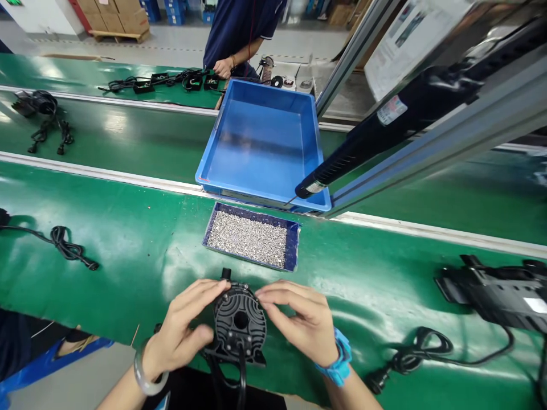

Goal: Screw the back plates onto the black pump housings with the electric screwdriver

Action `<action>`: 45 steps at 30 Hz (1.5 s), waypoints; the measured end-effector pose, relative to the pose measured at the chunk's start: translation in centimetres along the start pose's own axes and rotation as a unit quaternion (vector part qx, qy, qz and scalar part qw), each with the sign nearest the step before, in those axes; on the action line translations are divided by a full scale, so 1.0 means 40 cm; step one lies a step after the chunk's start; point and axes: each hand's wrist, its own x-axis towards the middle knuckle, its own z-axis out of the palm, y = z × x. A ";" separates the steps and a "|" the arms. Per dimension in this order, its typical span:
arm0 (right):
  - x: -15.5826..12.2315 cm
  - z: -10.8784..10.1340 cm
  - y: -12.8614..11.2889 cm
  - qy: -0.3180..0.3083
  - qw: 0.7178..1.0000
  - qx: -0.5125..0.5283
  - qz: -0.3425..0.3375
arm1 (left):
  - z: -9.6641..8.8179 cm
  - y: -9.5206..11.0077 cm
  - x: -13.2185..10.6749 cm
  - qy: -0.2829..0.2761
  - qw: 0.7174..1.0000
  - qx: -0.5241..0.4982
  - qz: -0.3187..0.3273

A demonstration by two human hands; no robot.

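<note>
A round black ribbed housing (240,319), looking like a small pump or motor body, stands upright before me on the green bench, cables hanging from its lower front. Small silvery screws show along its upper rim. My left hand (183,324) lies along its left side, fingers stretched out to the upper rim, thumb apart near the left edge. At the upper right rim, my right hand (299,316) has thumb and fingertips pinched together; whatever is between them is hidden. Just beyond the housing sits a shallow blue box (293,246) of many small silvery screws (248,236).
A large blue bin (260,142) stands behind the screw box. From the upper right hangs a black power screwdriver (363,142), its bit above the bin's front edge. Black cabled units (504,290) lie right, a coiled cable (64,242) left. Across the bench, a person's hand (223,68) touches black parts.
</note>
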 end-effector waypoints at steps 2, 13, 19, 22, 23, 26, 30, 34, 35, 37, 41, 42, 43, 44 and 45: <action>-0.005 -0.002 0.006 -0.011 1.000 -0.002 -0.009 | 0.022 -0.028 -0.026 -0.030 0.999 -0.032 0.027; -0.114 -0.013 0.022 -0.067 0.918 0.271 0.281 | 0.099 -0.081 -0.009 0.004 0.990 -0.105 0.097; 0.058 -0.123 0.099 0.143 0.977 -0.031 0.155 | 0.091 -0.099 -0.012 -0.008 0.991 -0.090 0.102; 0.241 -0.185 0.156 0.179 0.974 -0.132 0.035 | 0.088 -0.113 -0.006 -0.018 0.990 -0.102 0.093; 0.292 -0.198 0.173 0.160 0.980 -0.118 0.010 | 0.088 -0.117 -0.001 -0.019 0.990 -0.107 0.090; 0.369 -0.207 0.194 0.141 0.987 -0.071 -0.020 | 0.091 -0.119 0.020 -0.012 0.991 -0.105 0.085; 0.320 -0.184 0.104 0.199 0.980 -0.003 -0.009 | 0.099 -0.117 0.039 0.021 0.993 -0.085 0.077; 0.238 -0.154 -0.089 0.180 0.966 0.178 0.052 | 0.107 -0.131 0.042 0.043 0.993 -0.085 0.076; 0.225 -0.144 -0.137 0.172 0.961 0.208 0.057 | 0.108 -0.136 0.042 0.048 0.992 -0.089 0.082; 0.211 -0.119 -0.220 0.150 0.956 0.247 0.057 | 0.111 -0.148 0.044 0.058 0.989 -0.095 0.096; 0.211 -0.063 -0.313 0.115 0.959 0.246 0.086 | 0.113 -0.163 0.050 0.062 0.988 -0.093 0.103; 0.212 -0.050 -0.322 0.116 0.960 0.237 0.096 | 0.113 -0.164 0.052 0.061 0.989 -0.092 0.099; 0.213 -0.038 -0.326 0.120 0.960 0.232 0.103 | 0.112 -0.164 0.053 0.059 0.989 -0.092 0.095; 0.213 -0.028 -0.327 0.121 0.959 0.231 0.109 | 0.112 -0.163 0.055 0.057 0.990 -0.092 0.092; 0.212 -0.019 -0.325 0.122 0.958 0.233 0.113 | 0.111 -0.161 0.056 0.055 0.990 -0.093 0.090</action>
